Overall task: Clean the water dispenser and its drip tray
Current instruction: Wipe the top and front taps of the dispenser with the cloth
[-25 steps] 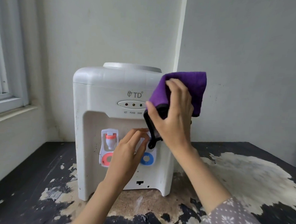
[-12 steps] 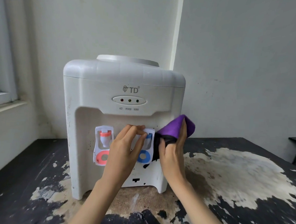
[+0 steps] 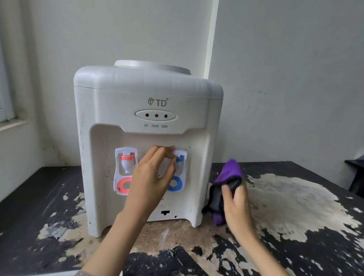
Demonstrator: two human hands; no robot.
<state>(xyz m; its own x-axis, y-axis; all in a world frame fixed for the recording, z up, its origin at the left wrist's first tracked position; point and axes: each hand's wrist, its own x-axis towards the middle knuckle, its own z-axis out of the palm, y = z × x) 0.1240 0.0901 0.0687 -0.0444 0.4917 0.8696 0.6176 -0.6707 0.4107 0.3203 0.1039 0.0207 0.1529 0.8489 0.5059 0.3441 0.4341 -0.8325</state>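
A white tabletop water dispenser (image 3: 147, 106) stands on a worn dark table (image 3: 299, 207). Its front recess has a red tap (image 3: 126, 160) on the left and a blue tap (image 3: 179, 165) on the right. My left hand (image 3: 151, 178) reaches into the recess, fingers curled at the blue tap's upper left; whether it grips the tap is unclear. My right hand (image 3: 235, 206) holds a purple cloth with a black edge (image 3: 227, 182) against the dispenser's lower right side. No drip tray is in view.
The table's black coating is peeled in big pale patches (image 3: 289, 202). A window sill (image 3: 4, 124) lies at the left, white walls stand behind, and a dark piece of furniture (image 3: 360, 176) sits at the far right.
My right hand has carried the cloth down from the dispenser's upper right corner to its lower right side. My left hand has stayed at the blue tap.
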